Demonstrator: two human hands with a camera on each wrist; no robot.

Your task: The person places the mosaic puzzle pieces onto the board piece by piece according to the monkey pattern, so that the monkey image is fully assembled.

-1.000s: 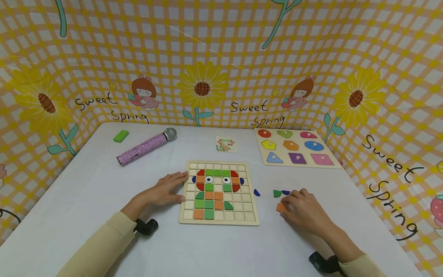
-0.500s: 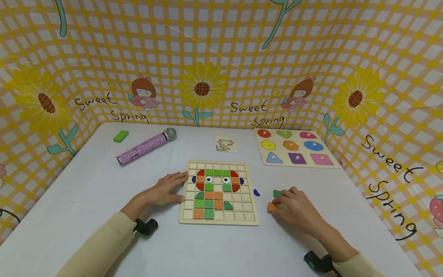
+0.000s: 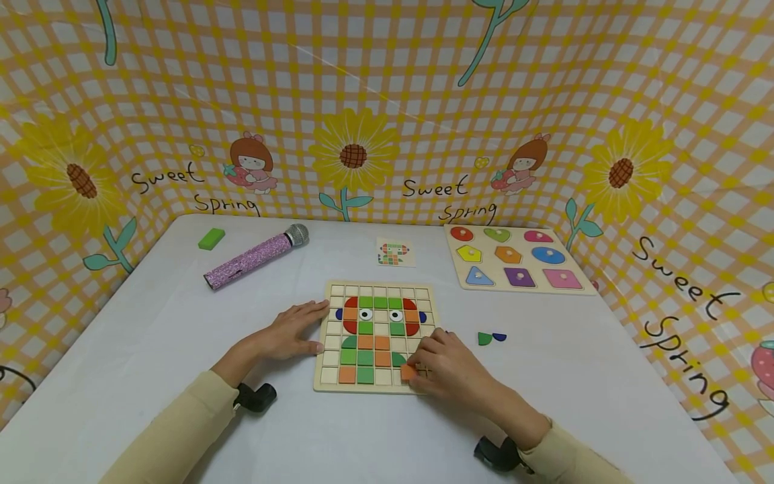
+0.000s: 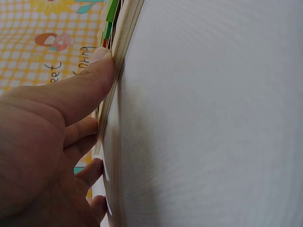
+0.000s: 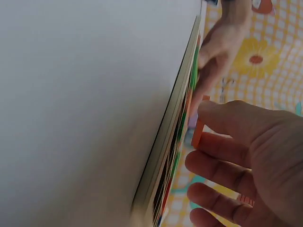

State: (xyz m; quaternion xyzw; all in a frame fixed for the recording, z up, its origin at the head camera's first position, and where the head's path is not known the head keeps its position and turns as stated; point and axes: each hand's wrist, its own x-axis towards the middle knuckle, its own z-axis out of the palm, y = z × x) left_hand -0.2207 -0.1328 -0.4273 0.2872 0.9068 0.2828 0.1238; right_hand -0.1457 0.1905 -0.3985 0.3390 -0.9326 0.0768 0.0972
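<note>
A square wooden grid board [image 3: 329,359] lies on the table, partly filled with red, orange, green and blue tiles and two eye tiles. My left hand [image 3: 290,329] rests at its left edge, thumb and fingertips touching the rim [image 4: 124,45]. Over the board's lower right cells, my right hand [image 3: 452,364] pinches an orange square tile [image 3: 408,372] between thumb and index finger. In the right wrist view the tile [image 5: 199,125] shows edge-on above the board. The right hand covers the cells under it and nearly all of a blue piece beside the board.
Right of the board lie a green quarter-round piece [image 3: 485,339] and a blue half-round piece [image 3: 499,337]. Behind stand a picture card [image 3: 396,261] and a shape puzzle [image 3: 514,290]. A glittery pink microphone [image 3: 250,261] and a green block [image 3: 211,238] lie back left.
My right hand has moved left with the orange tile, from the loose pieces to over the board's lower right. The left hand stays at the board's edge.
</note>
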